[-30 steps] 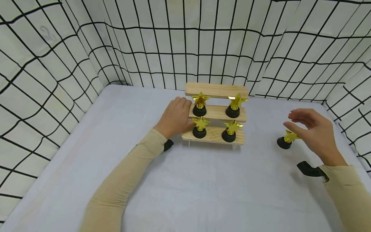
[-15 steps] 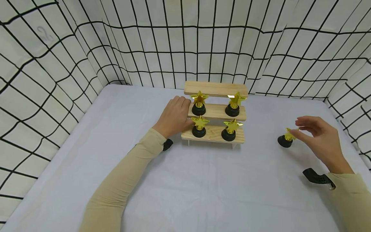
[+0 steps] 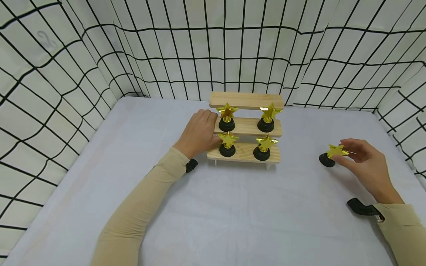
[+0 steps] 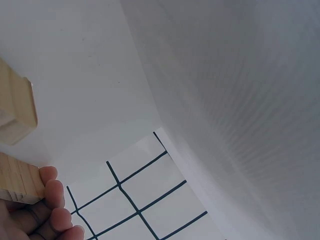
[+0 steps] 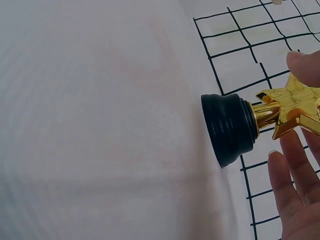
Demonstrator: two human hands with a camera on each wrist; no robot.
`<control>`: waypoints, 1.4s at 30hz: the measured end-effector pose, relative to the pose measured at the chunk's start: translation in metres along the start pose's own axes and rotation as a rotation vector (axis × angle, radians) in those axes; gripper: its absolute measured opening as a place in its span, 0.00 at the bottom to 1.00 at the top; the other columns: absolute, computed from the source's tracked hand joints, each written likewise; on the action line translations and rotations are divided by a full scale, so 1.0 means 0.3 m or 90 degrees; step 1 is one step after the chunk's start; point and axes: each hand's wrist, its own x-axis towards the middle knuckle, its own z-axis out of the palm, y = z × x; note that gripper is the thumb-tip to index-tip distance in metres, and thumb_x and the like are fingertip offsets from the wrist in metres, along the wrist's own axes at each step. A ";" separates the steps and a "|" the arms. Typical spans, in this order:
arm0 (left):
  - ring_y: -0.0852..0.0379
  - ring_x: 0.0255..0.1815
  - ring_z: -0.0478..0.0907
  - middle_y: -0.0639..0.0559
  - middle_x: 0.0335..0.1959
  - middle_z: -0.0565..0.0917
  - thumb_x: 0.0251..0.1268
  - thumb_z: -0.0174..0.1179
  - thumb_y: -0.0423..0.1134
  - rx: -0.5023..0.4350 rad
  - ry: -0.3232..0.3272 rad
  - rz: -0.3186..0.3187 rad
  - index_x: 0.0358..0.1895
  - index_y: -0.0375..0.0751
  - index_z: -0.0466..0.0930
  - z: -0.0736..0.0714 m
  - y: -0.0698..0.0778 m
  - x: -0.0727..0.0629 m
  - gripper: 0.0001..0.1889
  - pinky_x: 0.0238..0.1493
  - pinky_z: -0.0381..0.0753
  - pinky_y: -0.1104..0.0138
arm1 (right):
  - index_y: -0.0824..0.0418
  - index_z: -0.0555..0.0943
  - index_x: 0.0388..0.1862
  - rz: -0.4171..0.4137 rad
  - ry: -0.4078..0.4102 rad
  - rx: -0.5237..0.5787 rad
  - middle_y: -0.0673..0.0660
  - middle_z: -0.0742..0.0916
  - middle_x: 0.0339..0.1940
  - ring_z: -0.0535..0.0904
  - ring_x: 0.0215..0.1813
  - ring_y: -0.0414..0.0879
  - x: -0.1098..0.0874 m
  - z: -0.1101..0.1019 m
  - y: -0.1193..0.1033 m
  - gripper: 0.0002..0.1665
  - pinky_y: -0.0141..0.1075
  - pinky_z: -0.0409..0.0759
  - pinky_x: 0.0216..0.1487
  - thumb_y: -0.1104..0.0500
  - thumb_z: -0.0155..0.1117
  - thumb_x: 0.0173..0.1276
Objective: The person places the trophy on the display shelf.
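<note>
A tiered wooden display stand (image 3: 247,127) carries star trophies on its middle and lowest steps. My left hand (image 3: 199,133) grips the stand's left end; in the left wrist view its fingers (image 4: 55,192) curl round a wooden board. To the right, my right hand (image 3: 369,166) pinches the gold star of a separate star trophy (image 3: 327,160). The right wrist view shows this trophy's black round base (image 5: 229,129), with the thumb (image 5: 305,67) on one side of the star and fingers on the other. Whether the base touches the table is hard to tell.
Two trophies (image 3: 227,123) (image 3: 266,123) stand on the middle step and two more (image 3: 227,148) (image 3: 261,153) on the lowest. A white cloth covers the table (image 3: 233,214). Black-lined white walls (image 3: 166,48) enclose its back and sides.
My right hand has lowered toward the separate trophy and its thumb and fingers have closed on the star. The left hand keeps its grip on the stand; the view has shifted slightly.
</note>
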 end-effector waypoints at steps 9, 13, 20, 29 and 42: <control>0.46 0.40 0.71 0.42 0.40 0.80 0.56 0.70 0.46 -0.007 0.006 0.002 0.53 0.28 0.76 -0.004 0.001 -0.001 0.28 0.42 0.73 0.58 | 0.58 0.77 0.66 0.018 -0.018 0.016 0.33 0.82 0.53 0.78 0.53 0.25 -0.007 0.002 0.015 0.33 0.10 0.73 0.52 0.61 0.76 0.63; 0.46 0.39 0.71 0.42 0.39 0.80 0.55 0.70 0.45 -0.005 0.003 0.004 0.53 0.28 0.76 -0.005 0.001 -0.002 0.28 0.42 0.73 0.58 | 0.60 0.76 0.67 0.013 -0.029 0.027 0.35 0.82 0.55 0.79 0.53 0.25 -0.009 0.009 0.026 0.34 0.11 0.74 0.53 0.63 0.76 0.62; 0.46 0.40 0.71 0.41 0.40 0.80 0.56 0.70 0.46 -0.006 -0.008 -0.004 0.54 0.28 0.76 -0.005 0.001 -0.001 0.29 0.42 0.73 0.58 | 0.57 0.76 0.67 0.024 -0.046 0.026 0.33 0.82 0.56 0.82 0.50 0.24 -0.007 0.018 0.047 0.33 0.13 0.76 0.49 0.62 0.76 0.63; 0.46 0.39 0.71 0.41 0.40 0.80 0.55 0.70 0.45 -0.011 -0.003 0.003 0.54 0.28 0.76 0.000 -0.005 0.003 0.29 0.41 0.72 0.58 | 0.60 0.77 0.64 0.016 -0.049 0.059 0.35 0.83 0.56 0.81 0.55 0.22 -0.002 0.034 0.056 0.32 0.13 0.76 0.54 0.67 0.76 0.61; 0.45 0.38 0.70 0.41 0.38 0.80 0.55 0.68 0.43 -0.016 0.010 0.007 0.51 0.28 0.76 0.002 -0.004 0.003 0.26 0.39 0.71 0.58 | 0.60 0.77 0.62 0.007 -0.069 0.024 0.35 0.81 0.53 0.79 0.54 0.19 -0.006 0.036 0.064 0.30 0.10 0.73 0.54 0.65 0.76 0.62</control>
